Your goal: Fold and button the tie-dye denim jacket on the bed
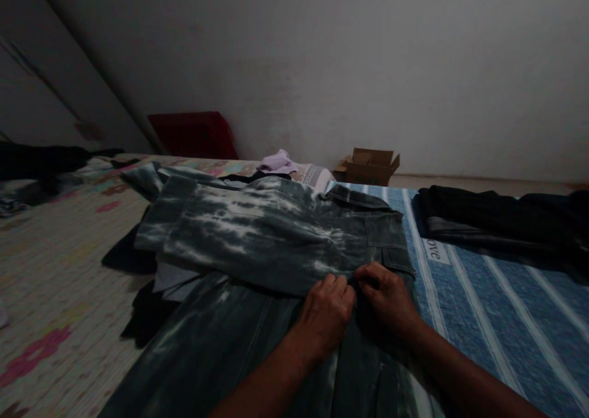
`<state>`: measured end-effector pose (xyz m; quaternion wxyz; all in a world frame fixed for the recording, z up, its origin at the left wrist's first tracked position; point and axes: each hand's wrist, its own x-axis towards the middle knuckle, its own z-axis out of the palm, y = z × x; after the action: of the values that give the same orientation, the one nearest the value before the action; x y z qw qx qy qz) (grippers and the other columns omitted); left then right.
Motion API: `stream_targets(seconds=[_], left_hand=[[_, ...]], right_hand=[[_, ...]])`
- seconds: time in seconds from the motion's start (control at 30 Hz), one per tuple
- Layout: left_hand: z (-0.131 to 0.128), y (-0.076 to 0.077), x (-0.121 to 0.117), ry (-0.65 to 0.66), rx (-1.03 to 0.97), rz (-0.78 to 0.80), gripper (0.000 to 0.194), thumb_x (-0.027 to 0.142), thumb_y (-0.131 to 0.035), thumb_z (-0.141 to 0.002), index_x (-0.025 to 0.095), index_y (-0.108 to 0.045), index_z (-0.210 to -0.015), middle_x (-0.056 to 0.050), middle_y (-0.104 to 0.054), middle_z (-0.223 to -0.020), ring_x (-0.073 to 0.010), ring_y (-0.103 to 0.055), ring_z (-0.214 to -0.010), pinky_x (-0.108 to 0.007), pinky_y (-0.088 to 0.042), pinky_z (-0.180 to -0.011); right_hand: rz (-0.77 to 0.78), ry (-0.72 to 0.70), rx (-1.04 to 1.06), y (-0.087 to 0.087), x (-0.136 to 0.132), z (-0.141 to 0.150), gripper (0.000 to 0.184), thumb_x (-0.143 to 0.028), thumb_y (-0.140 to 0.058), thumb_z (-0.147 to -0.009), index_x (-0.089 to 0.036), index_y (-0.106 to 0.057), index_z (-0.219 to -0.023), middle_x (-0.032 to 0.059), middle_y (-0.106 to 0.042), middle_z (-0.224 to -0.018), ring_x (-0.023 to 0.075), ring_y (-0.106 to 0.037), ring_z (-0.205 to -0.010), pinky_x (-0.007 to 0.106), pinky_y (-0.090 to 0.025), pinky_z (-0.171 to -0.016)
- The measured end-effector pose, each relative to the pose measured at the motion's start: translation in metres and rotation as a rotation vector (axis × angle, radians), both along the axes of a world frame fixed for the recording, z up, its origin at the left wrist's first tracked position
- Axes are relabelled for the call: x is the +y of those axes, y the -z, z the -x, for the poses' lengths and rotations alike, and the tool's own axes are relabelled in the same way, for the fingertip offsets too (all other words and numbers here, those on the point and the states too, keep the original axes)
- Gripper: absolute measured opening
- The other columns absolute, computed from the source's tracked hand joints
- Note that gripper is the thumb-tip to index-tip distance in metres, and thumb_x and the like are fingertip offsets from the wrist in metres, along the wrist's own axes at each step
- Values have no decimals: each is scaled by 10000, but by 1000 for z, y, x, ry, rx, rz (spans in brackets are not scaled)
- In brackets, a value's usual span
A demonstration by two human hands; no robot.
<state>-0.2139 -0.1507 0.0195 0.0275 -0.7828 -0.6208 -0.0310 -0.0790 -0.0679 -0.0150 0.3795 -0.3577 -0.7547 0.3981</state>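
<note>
A dark grey-green denim garment (257, 221) with pale tie-dye streaks lies spread across the bed. One part of it is folded over the rest, and stitched seams and a flap show at its right end. Whether it is jeans or a jacket I cannot tell. My left hand (329, 304) has its fingers curled on the folded edge near the middle. Right beside it, my right hand (384, 295) pinches the same edge between thumb and fingers. Under the garment's left side, dark and grey clothes (172, 280) stick out.
Folded dark clothes (497, 218) lie at right on a blue striped cover (488, 301). A flowered sheet (87, 270) spreads at left. Behind are a lilac cloth (277, 162), an open cardboard box (370, 167) and a red object (193, 134) by the wall.
</note>
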Motion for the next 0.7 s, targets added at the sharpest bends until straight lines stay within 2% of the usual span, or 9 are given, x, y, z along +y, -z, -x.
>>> stream_targets(seconds=[0.37,0.7], left_hand=[[-1,7,-2,-14,-3,-61,173,33,-461,-850,179,-549,-881,-44,-556,-894,-213,-498,-861,-335,-462,-713],[0,7,-1,-7,-25,-43,165,43,-453,-867,177,-548,-891,-47,-558,-898,-208,-493,-872,-329,-476,-738]], right_hand=[[-21,-19,-7,2,-1,0,178,-158,-469,-756,-210,-638,-777,30,-631,-801,180,-596,-780,313,-460,-738],[-81,-66,-41,4,-3,2,182,-130,-462,-790,-213,-624,-785,34,-618,-805,182,-580,-780,315,-453,-729]])
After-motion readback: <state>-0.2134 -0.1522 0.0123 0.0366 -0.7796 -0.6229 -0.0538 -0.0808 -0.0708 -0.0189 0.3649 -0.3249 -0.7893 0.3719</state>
